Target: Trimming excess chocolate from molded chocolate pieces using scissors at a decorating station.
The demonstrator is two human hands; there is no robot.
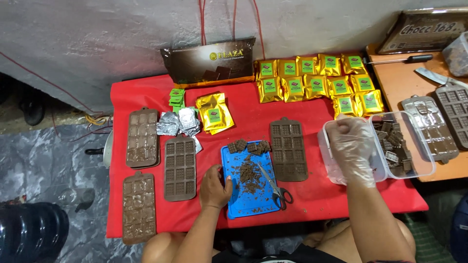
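Left hand (215, 187) curled on blue board (251, 202); gloved right hand (352, 148) fisted, contents perhaps hidden.

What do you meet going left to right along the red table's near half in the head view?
Filled chocolate mould → empty brown mould → bare left hand → blue tray → scissors → brown mould → gloved right hand → clear tub of chocolate pieces.

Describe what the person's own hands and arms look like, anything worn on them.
The right hand wears a thin, clear, crinkly plastic glove that ends near the wrist. The left hand is bare, with no glove. Both forearms are uncovered: no sleeves, watch or bracelet show.
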